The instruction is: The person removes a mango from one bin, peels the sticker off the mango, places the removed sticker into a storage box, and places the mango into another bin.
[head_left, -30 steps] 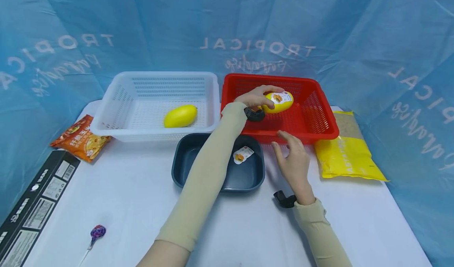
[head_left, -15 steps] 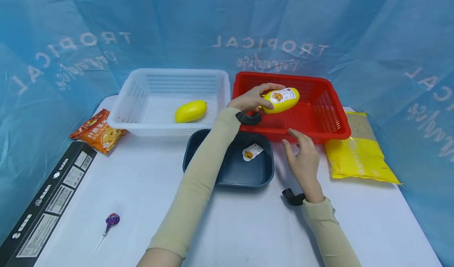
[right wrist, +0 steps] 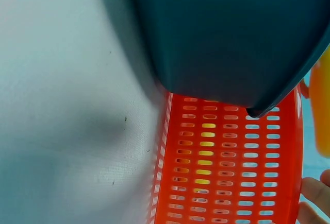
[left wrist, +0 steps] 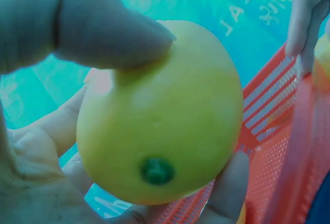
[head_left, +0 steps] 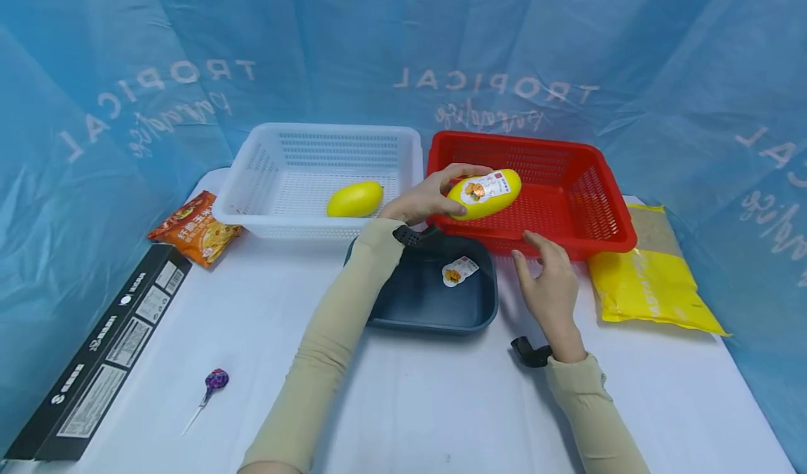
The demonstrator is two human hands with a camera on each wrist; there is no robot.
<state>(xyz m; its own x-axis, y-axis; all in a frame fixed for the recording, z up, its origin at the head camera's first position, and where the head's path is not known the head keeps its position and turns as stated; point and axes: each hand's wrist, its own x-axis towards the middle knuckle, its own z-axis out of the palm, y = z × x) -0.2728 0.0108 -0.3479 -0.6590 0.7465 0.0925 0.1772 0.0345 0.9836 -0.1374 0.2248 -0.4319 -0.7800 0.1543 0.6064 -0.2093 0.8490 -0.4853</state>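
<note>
My left hand holds a yellow mango with a white picture label, over the left part of the red basket. In the left wrist view the thumb presses on the mango's side, fingers are round it from below, and its green stem end faces the camera. My right hand is at the basket's front edge, thumb and fingers apart, fingertips right at the rim. A second mango lies in the white basket. Yellow shows through the slots of the red basket in the right wrist view.
A dark blue tray with a loose label in it stands before the baskets. An orange snack bag, a long black box and a lollipop lie left. A yellow pasta bag lies right.
The left hand has drawn the mango left and slightly nearer over the red basket. The whole head view has shifted, so things appear further right. The right hand stays near the rim.
</note>
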